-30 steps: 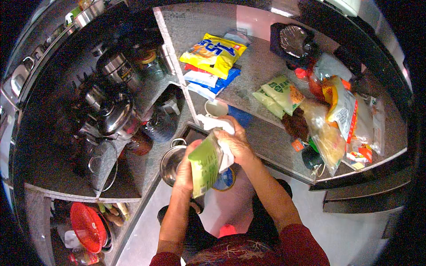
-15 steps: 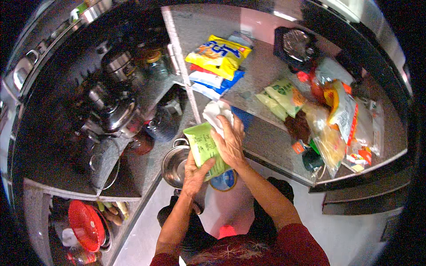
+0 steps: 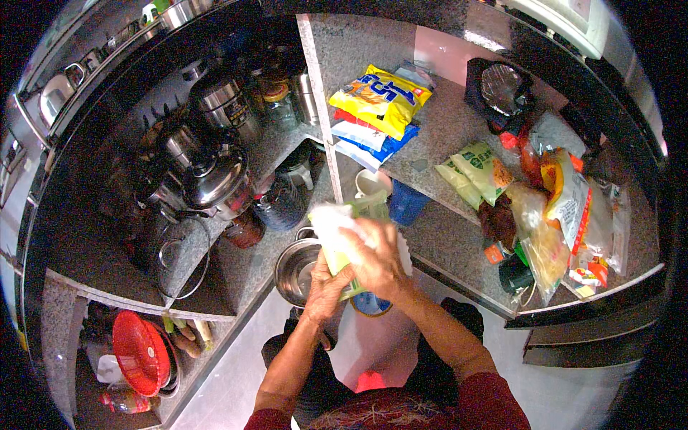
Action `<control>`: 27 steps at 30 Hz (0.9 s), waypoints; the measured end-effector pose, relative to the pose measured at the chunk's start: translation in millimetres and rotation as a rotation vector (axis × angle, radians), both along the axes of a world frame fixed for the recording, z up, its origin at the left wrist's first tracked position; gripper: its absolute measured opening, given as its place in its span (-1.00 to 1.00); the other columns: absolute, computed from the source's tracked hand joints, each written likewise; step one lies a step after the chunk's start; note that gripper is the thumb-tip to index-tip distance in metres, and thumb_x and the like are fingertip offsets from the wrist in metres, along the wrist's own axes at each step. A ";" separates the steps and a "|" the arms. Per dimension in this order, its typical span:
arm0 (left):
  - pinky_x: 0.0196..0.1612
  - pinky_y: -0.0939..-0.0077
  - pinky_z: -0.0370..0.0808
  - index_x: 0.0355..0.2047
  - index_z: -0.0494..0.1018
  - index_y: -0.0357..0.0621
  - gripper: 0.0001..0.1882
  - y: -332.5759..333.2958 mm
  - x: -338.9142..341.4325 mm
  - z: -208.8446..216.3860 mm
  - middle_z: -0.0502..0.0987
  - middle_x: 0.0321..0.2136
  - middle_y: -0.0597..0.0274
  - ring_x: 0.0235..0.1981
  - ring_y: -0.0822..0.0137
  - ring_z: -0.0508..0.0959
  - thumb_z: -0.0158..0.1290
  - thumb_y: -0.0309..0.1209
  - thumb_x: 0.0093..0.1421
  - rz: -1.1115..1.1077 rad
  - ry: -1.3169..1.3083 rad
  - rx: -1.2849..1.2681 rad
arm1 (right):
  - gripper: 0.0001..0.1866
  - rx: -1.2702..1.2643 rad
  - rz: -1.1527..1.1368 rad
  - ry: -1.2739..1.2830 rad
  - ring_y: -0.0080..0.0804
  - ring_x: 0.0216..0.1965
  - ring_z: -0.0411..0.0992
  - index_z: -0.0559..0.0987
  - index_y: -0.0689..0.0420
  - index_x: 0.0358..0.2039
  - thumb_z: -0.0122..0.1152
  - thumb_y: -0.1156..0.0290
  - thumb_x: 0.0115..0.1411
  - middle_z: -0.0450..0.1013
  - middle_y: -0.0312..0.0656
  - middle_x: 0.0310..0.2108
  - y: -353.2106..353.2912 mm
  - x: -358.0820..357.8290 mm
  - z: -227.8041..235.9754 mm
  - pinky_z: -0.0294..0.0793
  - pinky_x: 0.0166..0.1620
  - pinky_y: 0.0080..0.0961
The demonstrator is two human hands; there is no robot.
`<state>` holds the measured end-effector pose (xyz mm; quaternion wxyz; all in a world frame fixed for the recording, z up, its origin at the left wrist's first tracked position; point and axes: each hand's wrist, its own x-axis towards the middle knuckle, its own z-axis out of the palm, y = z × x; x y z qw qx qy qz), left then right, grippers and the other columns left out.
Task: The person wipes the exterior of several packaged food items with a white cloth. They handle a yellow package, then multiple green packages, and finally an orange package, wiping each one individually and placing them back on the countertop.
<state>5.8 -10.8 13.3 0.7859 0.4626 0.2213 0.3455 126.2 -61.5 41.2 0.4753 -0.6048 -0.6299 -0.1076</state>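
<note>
Between my hands is a light green packet [image 3: 373, 206], blurred by motion and partly covered. My left hand [image 3: 326, 292] grips its lower left side, with the fingers closed round it. Over the packet's face my right hand [image 3: 378, 264] presses a crumpled white cloth [image 3: 331, 223]; the fingers are smeared. A round steel pot [image 3: 292, 274] stands just left of my left hand. Below the packet, a round blue-topped container [image 3: 370, 304] shows in part. A white cup [image 3: 373, 183] and a blue container [image 3: 408, 202] are beyond my hands.
Yellow and blue packets [image 3: 383, 100] lie on the upper shelf. To the right are green packets [image 3: 475, 172] and several plastic bags [image 3: 537, 244]. Steel cookware [image 3: 218, 186] crowds the left shelf, above a red basin [image 3: 136, 352]. The counter edge [image 3: 459, 284] runs along the right.
My right hand and the white cloth have moved down across the packet, which has tilted. The white cup has come into sight behind. The whole view has shifted slightly.
</note>
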 end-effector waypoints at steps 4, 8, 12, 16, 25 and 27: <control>-0.08 0.44 0.40 0.01 0.22 -0.05 -0.50 -3.0 6.8 11.0 0.42 -0.14 0.28 -0.13 0.39 0.42 0.10 -0.53 0.05 0.016 -0.017 -0.045 | -0.57 -0.023 -0.335 0.140 0.01 -0.16 0.20 0.35 0.11 -0.04 0.07 0.46 0.01 0.24 0.04 -0.16 12.3 30.3 -2.0 0.21 -0.09 -0.18; -0.11 0.40 0.45 0.00 0.22 -0.02 -0.51 -4.0 9.5 14.5 0.43 -0.15 0.27 -0.16 0.37 0.44 0.08 -0.55 0.05 0.131 -0.065 -0.111 | -0.59 -0.130 -0.365 0.141 0.03 -0.12 0.19 0.31 0.23 -0.04 0.06 0.42 0.07 0.21 0.08 -0.13 13.8 26.9 -16.1 0.18 -0.04 -0.14; -0.10 0.41 0.42 0.06 0.16 -0.04 -0.46 6.3 9.5 12.4 0.40 -0.13 0.24 -0.15 0.33 0.43 0.08 -0.44 0.06 0.307 -0.112 -0.080 | -0.42 -0.307 -0.294 0.018 0.07 -0.13 0.19 0.20 0.27 0.05 0.13 0.45 0.00 0.16 0.12 -0.07 -4.7 -9.7 -9.9 0.22 -0.06 -0.15; -0.09 0.41 0.42 -0.01 0.20 0.00 -0.54 15.9 13.8 1.1 0.40 -0.13 0.28 -0.14 0.34 0.43 0.06 -0.49 0.09 0.322 -0.251 -0.227 | -0.46 -0.346 -0.116 -0.048 0.04 -0.12 0.19 0.25 0.30 0.02 0.06 0.50 -0.02 0.15 0.13 -0.02 -11.1 -35.4 -38.1 0.26 -0.08 -0.14; -0.14 0.48 0.42 0.09 0.15 -0.03 -0.56 6.1 10.1 2.6 0.37 -0.08 0.26 -0.15 0.37 0.42 -0.12 -0.22 0.23 0.201 0.022 -0.094 | -0.64 -0.054 0.066 0.620 -0.03 -0.13 0.29 0.38 0.14 -0.07 -0.04 0.56 0.07 0.29 0.04 -0.16 -3.4 9.4 10.7 0.25 -0.04 -0.28; -0.09 0.47 0.38 0.11 0.12 -0.05 -0.52 -1.9 13.6 -2.0 0.34 -0.06 0.25 -0.10 0.36 0.38 -0.13 -0.19 0.23 0.133 0.140 -0.040 | -0.66 0.061 -0.190 0.354 -0.10 -0.12 0.28 0.40 0.14 -0.10 0.06 0.56 0.06 0.28 -0.03 -0.13 10.9 28.1 -10.6 0.33 -0.12 -0.36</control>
